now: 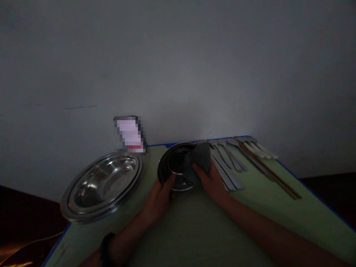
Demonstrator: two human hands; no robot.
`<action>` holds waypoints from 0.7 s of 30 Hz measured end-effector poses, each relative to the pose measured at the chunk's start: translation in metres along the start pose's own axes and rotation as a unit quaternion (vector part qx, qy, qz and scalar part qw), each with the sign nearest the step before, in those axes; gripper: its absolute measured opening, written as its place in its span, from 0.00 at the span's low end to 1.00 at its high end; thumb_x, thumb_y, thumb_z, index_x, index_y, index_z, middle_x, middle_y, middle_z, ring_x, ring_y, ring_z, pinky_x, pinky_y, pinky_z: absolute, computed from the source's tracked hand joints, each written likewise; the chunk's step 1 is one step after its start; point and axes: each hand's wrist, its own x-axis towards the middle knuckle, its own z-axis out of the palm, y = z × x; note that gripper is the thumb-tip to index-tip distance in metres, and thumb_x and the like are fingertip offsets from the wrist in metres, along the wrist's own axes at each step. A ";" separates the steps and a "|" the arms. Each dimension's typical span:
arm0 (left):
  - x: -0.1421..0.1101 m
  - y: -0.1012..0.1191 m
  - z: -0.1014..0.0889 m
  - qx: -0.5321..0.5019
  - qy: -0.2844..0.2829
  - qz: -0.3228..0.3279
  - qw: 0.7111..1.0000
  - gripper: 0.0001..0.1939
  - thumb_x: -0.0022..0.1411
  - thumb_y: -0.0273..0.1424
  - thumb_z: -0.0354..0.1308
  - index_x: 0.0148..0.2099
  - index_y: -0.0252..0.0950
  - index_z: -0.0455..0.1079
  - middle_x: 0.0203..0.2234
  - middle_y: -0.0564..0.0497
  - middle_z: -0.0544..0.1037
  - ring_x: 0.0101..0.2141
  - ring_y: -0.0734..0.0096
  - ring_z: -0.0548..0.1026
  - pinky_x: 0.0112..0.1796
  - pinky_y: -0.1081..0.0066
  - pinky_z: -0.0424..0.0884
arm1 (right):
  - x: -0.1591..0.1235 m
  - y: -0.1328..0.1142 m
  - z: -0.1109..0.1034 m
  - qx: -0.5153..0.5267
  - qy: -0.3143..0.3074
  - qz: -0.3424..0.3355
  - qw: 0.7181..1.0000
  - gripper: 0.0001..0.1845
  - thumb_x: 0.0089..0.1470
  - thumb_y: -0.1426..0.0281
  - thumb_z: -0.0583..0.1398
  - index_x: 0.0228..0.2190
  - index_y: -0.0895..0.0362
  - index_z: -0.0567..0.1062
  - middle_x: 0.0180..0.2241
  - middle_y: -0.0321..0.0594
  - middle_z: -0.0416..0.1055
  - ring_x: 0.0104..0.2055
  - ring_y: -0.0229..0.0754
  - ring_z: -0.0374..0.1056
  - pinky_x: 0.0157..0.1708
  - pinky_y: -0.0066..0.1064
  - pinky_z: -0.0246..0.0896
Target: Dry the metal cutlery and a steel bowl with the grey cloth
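A small steel bowl (pixel 174 163) sits tilted on the green table (pixel 200 222), near its far edge. My left hand (pixel 160 198) grips the bowl's near rim, fingers curled over it. My right hand (pixel 213 181) is closed on a grey cloth (pixel 198 161) that is pressed against the bowl's right side and inner wall. A dark band is on my left wrist.
A large steel compartment plate (pixel 102 185) lies at the table's left end. Several spoons (pixel 228 163) and a pair of chopsticks (pixel 268 170) lie in a row at the back right. A blurred card (pixel 130 134) leans against the grey wall.
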 end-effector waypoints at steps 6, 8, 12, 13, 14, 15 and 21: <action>-0.004 -0.007 0.003 -0.051 -0.099 -0.043 0.993 0.22 0.55 0.51 0.52 0.27 0.36 0.64 0.18 0.55 0.67 0.19 0.74 0.65 0.20 0.75 0.60 | -0.002 0.000 0.002 0.010 -0.028 -0.009 1.000 0.21 0.53 0.59 0.55 0.46 0.56 0.69 0.44 0.44 0.72 0.48 0.46 0.66 0.49 0.38 0.60; -0.004 -0.005 0.002 -0.064 -0.107 -0.054 0.991 0.21 0.55 0.51 0.52 0.27 0.37 0.64 0.16 0.56 0.67 0.18 0.75 0.64 0.19 0.75 0.60 | -0.001 0.001 0.002 0.017 0.002 -0.009 1.000 0.21 0.53 0.60 0.55 0.47 0.56 0.68 0.45 0.44 0.71 0.48 0.46 0.66 0.50 0.39 0.59; -0.004 0.002 0.001 -0.072 -0.088 -0.040 0.993 0.20 0.54 0.51 0.51 0.26 0.38 0.62 0.11 0.60 0.62 0.12 0.78 0.59 0.14 0.77 0.55 | 0.001 0.003 0.001 0.044 0.042 0.009 0.998 0.22 0.52 0.60 0.56 0.47 0.56 0.68 0.46 0.44 0.71 0.49 0.46 0.66 0.51 0.41 0.58; -0.003 0.003 0.001 -0.074 -0.069 -0.032 0.994 0.19 0.54 0.50 0.52 0.27 0.38 0.62 0.12 0.60 0.62 0.12 0.78 0.58 0.13 0.77 0.55 | 0.001 0.003 0.001 0.046 0.045 0.012 0.998 0.22 0.52 0.60 0.56 0.47 0.56 0.68 0.46 0.44 0.70 0.49 0.46 0.66 0.51 0.41 0.58; -0.002 0.004 0.000 -0.073 -0.046 -0.027 0.996 0.18 0.54 0.48 0.52 0.28 0.38 0.62 0.12 0.61 0.62 0.12 0.78 0.58 0.13 0.77 0.54 | 0.001 0.003 0.001 0.045 0.044 0.013 0.998 0.22 0.52 0.59 0.56 0.47 0.56 0.67 0.46 0.45 0.70 0.48 0.47 0.66 0.50 0.41 0.58; -0.002 0.005 0.000 -0.062 -0.031 -0.024 0.997 0.17 0.55 0.47 0.52 0.27 0.37 0.62 0.12 0.60 0.62 0.12 0.78 0.58 0.13 0.78 0.54 | 0.001 0.003 0.001 0.041 0.043 0.014 0.998 0.22 0.52 0.59 0.56 0.46 0.56 0.67 0.46 0.45 0.70 0.48 0.47 0.66 0.50 0.41 0.59; 0.000 0.005 0.002 -0.020 -0.126 -0.029 0.991 0.24 0.58 0.49 0.47 0.21 0.37 0.66 0.11 0.53 0.69 0.13 0.74 0.66 0.16 0.75 0.62 | 0.000 0.002 0.001 -0.013 0.025 0.012 1.000 0.36 0.37 0.59 0.66 0.48 0.57 0.62 0.47 0.48 0.68 0.48 0.50 0.66 0.48 0.43 0.60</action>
